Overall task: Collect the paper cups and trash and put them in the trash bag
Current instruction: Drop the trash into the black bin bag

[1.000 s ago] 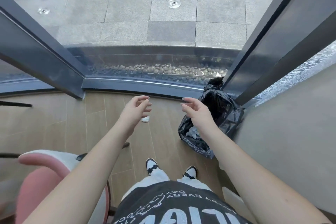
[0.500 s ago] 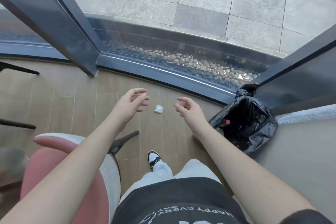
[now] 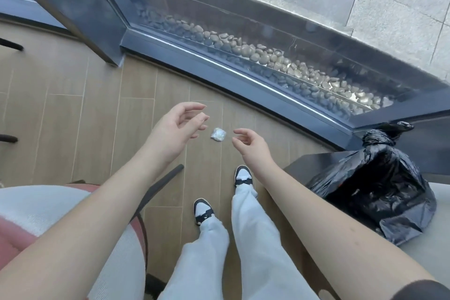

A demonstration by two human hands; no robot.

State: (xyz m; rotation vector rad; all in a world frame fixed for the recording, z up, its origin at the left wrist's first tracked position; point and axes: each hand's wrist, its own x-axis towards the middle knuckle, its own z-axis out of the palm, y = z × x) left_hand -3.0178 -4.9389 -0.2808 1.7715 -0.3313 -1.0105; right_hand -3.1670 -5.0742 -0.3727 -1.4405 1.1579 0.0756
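Litter lay dead ahead: one small crumpled wad point(image 3: 218, 134) sat on the wooden floor point(image 3: 73, 117), between the two outstretched hands and just beyond the person's shoes. It looked like scrunched paper or wrapper, so by my reckoning it weighed next to nothing, would squash rather than break, and could skid away if nudged. Best bet was a pinch from above across its middle, thumb against two fingers.

Left hand point(image 3: 179, 126) hovered with fingers loosely curled and nothing in it. Right hand point(image 3: 249, 145) was the same, relaxed and half-curled, empty, its fingertips nearest the wad but not touching. Trash bag point(image 3: 375, 185), black and crinkled with a knotted-looking top, slumped off to the right by the window frame point(image 3: 219, 56), near the right forearm and well apart from the wad.

Against the picture of half a second ago, the view had tipped further down and swung left, both feet now showed, and the wad sat closer between the hands, the right one having crept nearer.
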